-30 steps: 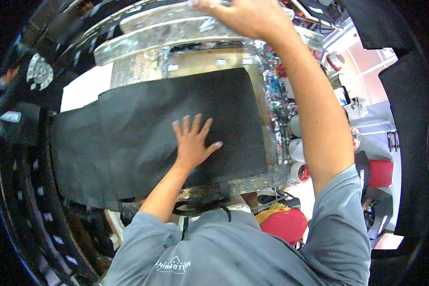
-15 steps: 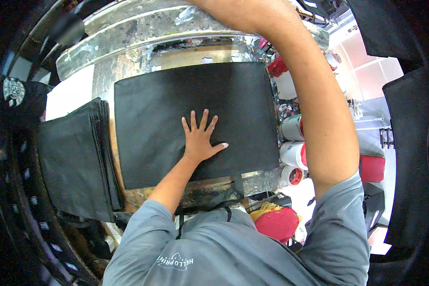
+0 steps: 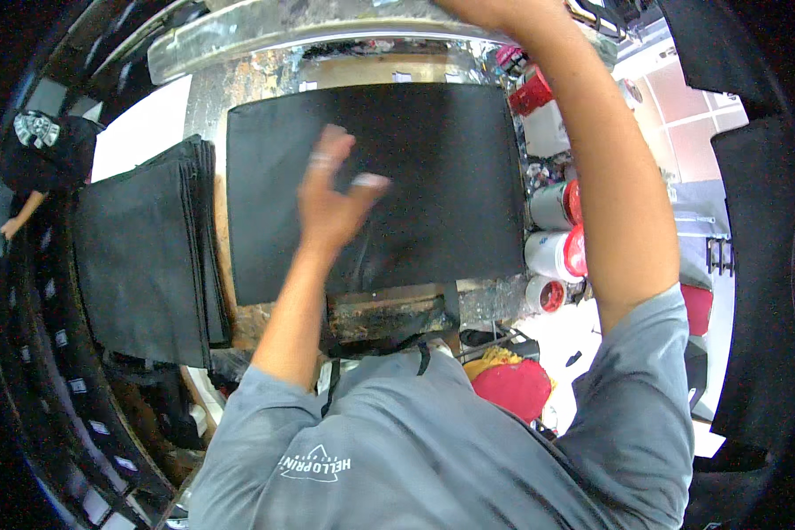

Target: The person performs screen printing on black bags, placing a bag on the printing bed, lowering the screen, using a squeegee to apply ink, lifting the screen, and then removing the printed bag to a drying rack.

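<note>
A flat black fabric piece (image 3: 433, 203), much like a cloth bag with a dark strap at its near edge, lies on the paint-stained work board. My left hand (image 3: 327, 199) is over its left half, thumb apart from the fingers and holding nothing; motion smears the fingertips, and I cannot tell if it touches the cloth. My right arm (image 3: 623, 177) reaches far forward past the right side, and its hand is cut off by the top edge. Left of the board sits a stack of similar black fabric pieces (image 3: 137, 265).
Paint tubs (image 3: 548, 253) with red on them line the right side of the board. A grey stained beam (image 3: 238, 40) crosses the far side. A red and yellow bundle (image 3: 512, 389) is near my body on the right. Another person (image 3: 49, 155) is at the far left.
My left hand, spread flat on the black fabric before, has moved left and farther away, its fingers now closer together. The whole view has shifted, so the scene sits higher.
</note>
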Available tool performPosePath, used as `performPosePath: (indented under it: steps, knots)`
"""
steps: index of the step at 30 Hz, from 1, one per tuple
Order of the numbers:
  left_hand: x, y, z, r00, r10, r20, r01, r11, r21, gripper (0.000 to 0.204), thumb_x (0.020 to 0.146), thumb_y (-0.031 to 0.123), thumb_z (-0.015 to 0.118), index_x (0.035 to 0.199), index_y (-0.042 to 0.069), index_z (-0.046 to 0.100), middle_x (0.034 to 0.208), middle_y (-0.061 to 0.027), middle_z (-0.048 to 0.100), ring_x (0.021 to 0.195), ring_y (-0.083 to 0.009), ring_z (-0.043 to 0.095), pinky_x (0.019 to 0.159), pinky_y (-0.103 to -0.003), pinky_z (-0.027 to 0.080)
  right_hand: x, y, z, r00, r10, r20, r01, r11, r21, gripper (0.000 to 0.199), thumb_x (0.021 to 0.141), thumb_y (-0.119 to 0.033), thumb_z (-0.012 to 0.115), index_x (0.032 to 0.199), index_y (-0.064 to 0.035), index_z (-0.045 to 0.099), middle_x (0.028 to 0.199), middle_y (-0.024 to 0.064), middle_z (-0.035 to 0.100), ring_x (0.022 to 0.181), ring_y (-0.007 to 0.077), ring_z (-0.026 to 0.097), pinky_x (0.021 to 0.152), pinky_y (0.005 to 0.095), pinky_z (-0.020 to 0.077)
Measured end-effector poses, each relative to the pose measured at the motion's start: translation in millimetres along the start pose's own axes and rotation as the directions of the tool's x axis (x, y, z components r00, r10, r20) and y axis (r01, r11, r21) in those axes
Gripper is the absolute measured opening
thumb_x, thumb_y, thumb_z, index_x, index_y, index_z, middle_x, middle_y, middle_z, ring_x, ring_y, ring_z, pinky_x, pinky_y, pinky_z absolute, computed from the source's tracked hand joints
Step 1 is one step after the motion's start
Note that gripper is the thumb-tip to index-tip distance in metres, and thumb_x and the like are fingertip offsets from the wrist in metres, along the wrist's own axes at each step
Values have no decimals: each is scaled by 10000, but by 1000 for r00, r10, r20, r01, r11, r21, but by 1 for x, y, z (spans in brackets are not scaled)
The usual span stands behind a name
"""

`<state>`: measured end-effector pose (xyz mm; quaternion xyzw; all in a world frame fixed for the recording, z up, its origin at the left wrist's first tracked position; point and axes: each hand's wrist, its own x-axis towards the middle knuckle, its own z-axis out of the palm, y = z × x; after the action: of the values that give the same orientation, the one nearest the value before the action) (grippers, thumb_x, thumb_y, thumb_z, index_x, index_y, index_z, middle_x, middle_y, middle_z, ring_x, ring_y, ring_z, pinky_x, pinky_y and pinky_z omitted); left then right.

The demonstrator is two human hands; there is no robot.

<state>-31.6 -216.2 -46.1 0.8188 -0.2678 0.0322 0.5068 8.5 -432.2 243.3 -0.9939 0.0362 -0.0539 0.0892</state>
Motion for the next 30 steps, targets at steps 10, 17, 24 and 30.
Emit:
performPosePath:
  steps: [10, 17, 24, 30]
  knots:
    - [-117, 20, -105, 638, -699, 323, 457, 6, -889, 1275, 834, 920, 402, 1517, -136, 190, 1491, -324, 409, 1353, -418, 508, 1155, -503, 437, -81, 53, 202, 977, -196, 81, 191, 979, 64, 591, 732, -353, 868, 1205, -79, 644, 1085, 175, 717, 1053, 368, 687, 893, 484, 538]
    - [-147, -32, -79, 571, -729, 378, 612, 71, -788, 1188, 883, 914, 282, 1502, -99, 288, 1355, -292, 567, 1272, -364, 598, 1097, -447, 484, -141, 22, 229, 957, -203, 208, 207, 978, 2, 544, 732, -316, 871, 1177, -136, 616, 995, 106, 658, 984, 331, 662, 794, 492, 489]
    - [-145, -37, -73, 512, -772, 378, 653, 64, -754, 1189, 879, 924, 242, 1505, -85, 317, 1346, -267, 581, 1239, -334, 619, 1074, -426, 501, -103, 38, 274, 978, -144, 150, 150, 988, -30, 406, 783, -178, 801, 1140, -191, 607, 1022, 69, 655, 1038, 290, 654, 831, 524, 435]
    - [-143, -50, -74, 428, -784, 450, 768, 54, -638, 1204, 875, 925, 250, 1459, -123, 351, 1301, -309, 585, 1198, -372, 626, 1039, -458, 525, 10, 78, 289, 974, -162, 160, 176, 981, -80, 441, 798, -338, 838, 1136, -164, 614, 1002, 90, 675, 1018, 326, 673, 792, 508, 494]
